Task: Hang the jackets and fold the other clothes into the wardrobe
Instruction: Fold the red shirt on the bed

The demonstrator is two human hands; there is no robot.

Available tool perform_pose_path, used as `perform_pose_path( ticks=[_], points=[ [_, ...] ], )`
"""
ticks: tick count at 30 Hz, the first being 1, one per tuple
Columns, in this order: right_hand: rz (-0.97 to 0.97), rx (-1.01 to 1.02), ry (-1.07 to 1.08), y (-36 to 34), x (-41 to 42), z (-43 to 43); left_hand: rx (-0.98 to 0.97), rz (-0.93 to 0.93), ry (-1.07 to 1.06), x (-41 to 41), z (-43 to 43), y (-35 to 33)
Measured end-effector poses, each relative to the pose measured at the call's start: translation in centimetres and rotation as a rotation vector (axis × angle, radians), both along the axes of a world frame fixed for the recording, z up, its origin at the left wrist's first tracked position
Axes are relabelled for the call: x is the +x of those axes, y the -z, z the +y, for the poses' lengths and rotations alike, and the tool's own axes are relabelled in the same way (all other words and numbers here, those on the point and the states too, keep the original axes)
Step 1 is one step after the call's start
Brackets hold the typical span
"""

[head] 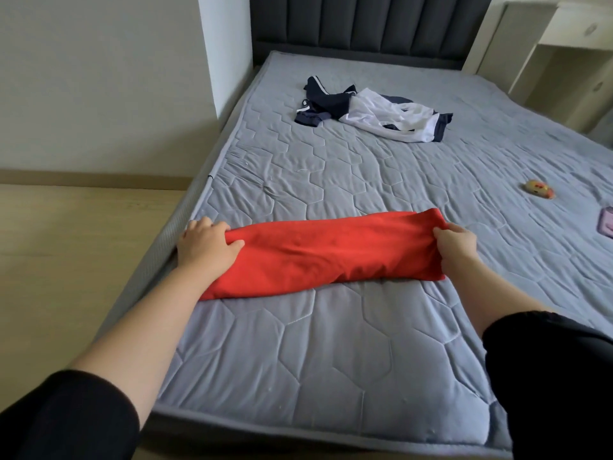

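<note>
Nearest the camera, two black sleeves [66, 416] are pushed up, and bare forearms reach forward over the foot of the bed [331, 360]. The bed has a grey quilted cover stitched in a honeycomb pattern.

The red garment [325, 252] lies across the near part of the bed as a long, narrow folded band. It runs from close to the bed's left edge toward the middle, with its right end slightly farther away than its left. The left hand [207, 245] grasps the left end, fingers curled round the bunched cloth. The right hand [456, 242] grasps the right end, fingers pinching the far corner, which is lifted a little off the cover. The lower edge of the band rests flat on the bed.

Farther out, near the right edge, a small yellow and orange toy [539, 188] sits on the cover, and a purple object [607, 225] is cut off by the frame.

Toward the head of the bed, well apart from the red garment, navy and white clothes [371, 114] lie in a loose, crumpled heap.

Behind them a dark padded headboard [365, 24] stands against the wall. A white cabinet [564, 54] stands at the right, and pale wood floor [66, 244] runs along the left.
</note>
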State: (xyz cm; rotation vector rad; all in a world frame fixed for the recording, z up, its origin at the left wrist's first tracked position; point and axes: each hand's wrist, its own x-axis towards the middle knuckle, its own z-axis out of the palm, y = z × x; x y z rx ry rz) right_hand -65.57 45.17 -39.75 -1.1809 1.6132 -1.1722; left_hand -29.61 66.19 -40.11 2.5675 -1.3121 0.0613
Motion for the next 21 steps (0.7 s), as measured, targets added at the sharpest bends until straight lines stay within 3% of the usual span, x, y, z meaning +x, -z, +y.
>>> perform_pose_path(
  ticks=[2, 9, 14, 21],
  points=[
    [0.108, -0.049, 0.017, -0.2, 0.6, -0.2, 0.008, 0.078, -0.026, 0.5, 0.0, -0.1],
    [0.21, -0.176, 0.147, -0.2, 2.2, -0.1, -0.119, 0.3, -0.033, 2.5, 0.5, -0.7],
    [0.28, -0.226, 0.177, -0.5, 2.6, 0.4, -0.049, 0.245, -0.071, 3.8, 0.9, -1.2],
    [0.337, -0.248, 0.199, -0.6, 2.9, 0.6, -0.484, 0.716, -0.107, 4.2, 1.6, -1.1]
  ],
)
